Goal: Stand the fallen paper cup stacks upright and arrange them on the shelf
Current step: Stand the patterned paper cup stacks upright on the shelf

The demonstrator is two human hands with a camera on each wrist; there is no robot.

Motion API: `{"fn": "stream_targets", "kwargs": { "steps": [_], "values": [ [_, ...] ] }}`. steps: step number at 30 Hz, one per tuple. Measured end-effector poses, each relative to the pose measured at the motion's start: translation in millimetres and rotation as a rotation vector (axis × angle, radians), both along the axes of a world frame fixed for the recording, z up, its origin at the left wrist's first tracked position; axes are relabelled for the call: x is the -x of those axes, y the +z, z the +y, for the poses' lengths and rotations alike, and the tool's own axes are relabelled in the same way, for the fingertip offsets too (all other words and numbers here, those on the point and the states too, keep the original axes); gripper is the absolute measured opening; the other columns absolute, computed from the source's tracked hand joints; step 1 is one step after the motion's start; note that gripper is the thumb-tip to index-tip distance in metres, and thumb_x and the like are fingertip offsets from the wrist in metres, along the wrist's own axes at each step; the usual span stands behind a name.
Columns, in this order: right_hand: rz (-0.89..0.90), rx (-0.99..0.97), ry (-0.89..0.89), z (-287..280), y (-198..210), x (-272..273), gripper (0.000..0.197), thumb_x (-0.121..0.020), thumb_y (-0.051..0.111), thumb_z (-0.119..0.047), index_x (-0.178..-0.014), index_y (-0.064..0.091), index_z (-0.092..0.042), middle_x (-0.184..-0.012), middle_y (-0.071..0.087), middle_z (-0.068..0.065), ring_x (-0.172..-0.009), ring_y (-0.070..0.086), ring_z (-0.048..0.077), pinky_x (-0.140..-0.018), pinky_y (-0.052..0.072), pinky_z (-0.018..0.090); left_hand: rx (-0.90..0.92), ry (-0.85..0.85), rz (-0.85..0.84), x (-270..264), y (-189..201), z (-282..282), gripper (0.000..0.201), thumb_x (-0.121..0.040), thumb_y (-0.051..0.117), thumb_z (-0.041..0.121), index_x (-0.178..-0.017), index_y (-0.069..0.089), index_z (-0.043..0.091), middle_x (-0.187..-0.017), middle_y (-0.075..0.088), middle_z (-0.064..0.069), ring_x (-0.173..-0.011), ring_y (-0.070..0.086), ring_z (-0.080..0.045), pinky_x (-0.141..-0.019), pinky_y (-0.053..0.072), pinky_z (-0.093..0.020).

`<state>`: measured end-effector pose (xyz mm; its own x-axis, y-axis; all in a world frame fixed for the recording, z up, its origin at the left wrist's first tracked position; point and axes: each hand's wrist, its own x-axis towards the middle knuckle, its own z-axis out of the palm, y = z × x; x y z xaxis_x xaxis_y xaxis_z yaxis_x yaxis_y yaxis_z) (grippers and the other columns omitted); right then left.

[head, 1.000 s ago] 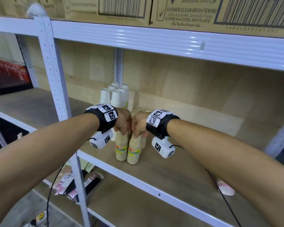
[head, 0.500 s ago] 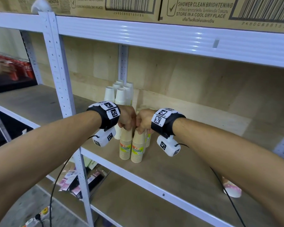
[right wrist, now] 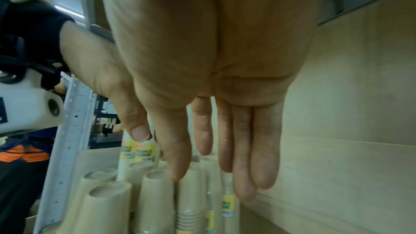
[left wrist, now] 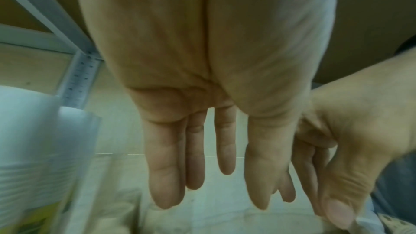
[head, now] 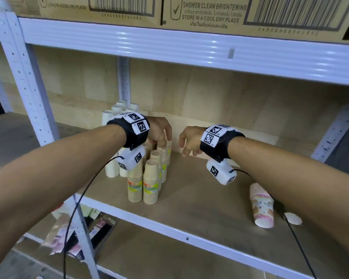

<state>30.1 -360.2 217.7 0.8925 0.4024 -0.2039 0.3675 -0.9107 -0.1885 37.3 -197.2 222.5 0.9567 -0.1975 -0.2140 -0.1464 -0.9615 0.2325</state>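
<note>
Upright cup stacks [head: 150,178] left on shelf [head: 189,202]; fallen stack [head: 262,205] lies well right.

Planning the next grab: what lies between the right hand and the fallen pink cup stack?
Only bare shelf between right hand and pink stack, per the head view.

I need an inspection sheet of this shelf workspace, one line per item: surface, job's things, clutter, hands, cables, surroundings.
Surface: wooden shelf board with white metal front rail.
Job's things: brown paper cup stacks upright, grouped; white cup stacks upright behind them; pink patterned cup stack lying on its side, apart to the right.
Clutter: small white round object beside the fallen stack; what it is cannot be told.
Hands: left hand above the brown stacks, holding nothing; right hand relaxed, empty.
Cables: black wrist-camera cables hang under both forearms.
Surroundings: cardboard boxes on the shelf above; packaged goods on the shelf below.
</note>
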Motion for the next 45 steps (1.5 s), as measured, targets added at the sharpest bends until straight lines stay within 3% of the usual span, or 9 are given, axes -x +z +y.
{"fn": "stream_targets", "kwargs": {
  "steps": [4, 8, 13, 16, 26, 30, 33, 40, 45],
  "values": [
    [-0.006, -0.01, -0.11, -43, 3, -5, 0.036, -0.079, 0.078, -0.018, -0.112, 0.065, -0.013, -0.066, 0.06, -0.003, -0.061, 0.062, 0.015, -0.064, 0.052, 0.027, 0.034, -0.075, -0.028, -15, -2, -40, 0.035, -0.076, 0.076, 0.017, -0.108, 0.066, 0.026, -0.087, 0.065, -0.002, -0.067, 0.059, -0.017, -0.054, 0.051, -0.021],
    [-0.018, 0.039, -0.219, -91, -3, -8, 0.038, -0.081, 0.077, -0.02, -0.115, 0.064, -0.011, -0.069, 0.057, -0.005, -0.07, 0.062, 0.018, -0.059, 0.048, 0.023, 0.034, -0.178, -0.045, -26, -14, -85, 0.04, -0.074, 0.08, 0.025, -0.11, 0.065, 0.031, -0.096, 0.059, 0.008, -0.095, 0.065, -0.021, -0.088, 0.055, -0.035],
    [-0.036, 0.123, -0.377, -157, -20, -2, 0.033, -0.088, 0.069, -0.024, -0.116, 0.067, -0.006, -0.083, 0.062, 0.0, -0.081, 0.059, 0.019, -0.058, 0.044, 0.022, 0.01, -0.355, -0.055, -34, -34, -140, 0.049, -0.076, 0.08, 0.029, -0.121, 0.061, 0.029, -0.111, 0.058, 0.004, -0.104, 0.058, -0.019, -0.093, 0.051, -0.035],
    [-0.058, 0.114, -0.508, -201, -38, 2, 0.032, -0.083, 0.072, -0.024, -0.112, 0.07, -0.01, -0.11, 0.069, 0.008, -0.09, 0.062, 0.022, -0.074, 0.049, 0.026, 0.015, -0.467, -0.059, -32, -46, -172, 0.056, -0.078, 0.08, 0.027, -0.129, 0.057, 0.026, -0.122, 0.054, 0.0, -0.106, 0.056, -0.019, -0.092, 0.05, -0.034],
    [-0.068, -0.074, -0.891, -297, -102, 37, 0.048, -0.085, 0.07, -0.028, -0.127, 0.059, -0.007, -0.13, 0.058, 0.015, -0.121, 0.054, 0.032, -0.101, 0.045, 0.038, 0.021, -0.782, -0.076, -17, -97, -260, 0.068, -0.08, 0.078, 0.019, -0.14, 0.047, 0.02, -0.132, 0.048, -0.009, -0.119, 0.051, -0.026, -0.089, 0.039, -0.024],
    [-0.027, -0.151, -0.972, -309, -120, 54, 0.053, -0.088, 0.067, -0.02, -0.134, 0.049, -0.004, -0.135, 0.052, 0.013, -0.125, 0.051, 0.032, -0.103, 0.043, 0.034, 0.039, -0.836, -0.044, -16, -120, -281, 0.075, -0.078, 0.079, 0.016, -0.145, 0.044, 0.018, -0.145, 0.045, -0.007, -0.13, 0.046, -0.024, -0.102, 0.037, -0.029],
    [-0.03, -0.274, -1.058, -312, -136, 59, 0.07, -0.08, 0.07, -0.032, -0.141, 0.04, -0.012, -0.139, 0.051, 0.011, -0.123, 0.053, 0.032, -0.102, 0.045, 0.037, 0.005, -0.877, -0.033, -17, -131, -292, 0.077, -0.077, 0.08, 0.016, -0.145, 0.044, 0.017, -0.149, 0.039, -0.009, -0.134, 0.041, -0.025, -0.106, 0.035, -0.03],
    [-0.086, -0.341, -1.185, -314, -173, 47, 0.1, -0.065, 0.078, -0.042, -0.146, 0.025, -0.015, -0.141, 0.044, 0.015, -0.123, 0.052, 0.036, -0.1, 0.046, 0.039, -0.072, -1.01, -0.108, -23, -156, -311, 0.071, -0.063, 0.085, 0.03, -0.129, 0.058, 0.023, -0.119, 0.051, -0.006, -0.115, 0.045, -0.025, -0.099, 0.039, -0.036],
    [-0.102, -0.33, -1.211, -318, -190, 43, 0.087, -0.074, 0.062, -0.035, -0.148, 0.021, -0.016, -0.143, 0.04, 0.017, -0.123, 0.05, 0.038, -0.103, 0.042, 0.044, -0.193, -1.065, -0.205, -28, -172, -318, 0.072, -0.061, 0.083, 0.044, -0.128, 0.058, 0.033, -0.127, 0.046, 0.005, -0.123, 0.034, -0.022, -0.103, 0.033, -0.037]
  ]
}}
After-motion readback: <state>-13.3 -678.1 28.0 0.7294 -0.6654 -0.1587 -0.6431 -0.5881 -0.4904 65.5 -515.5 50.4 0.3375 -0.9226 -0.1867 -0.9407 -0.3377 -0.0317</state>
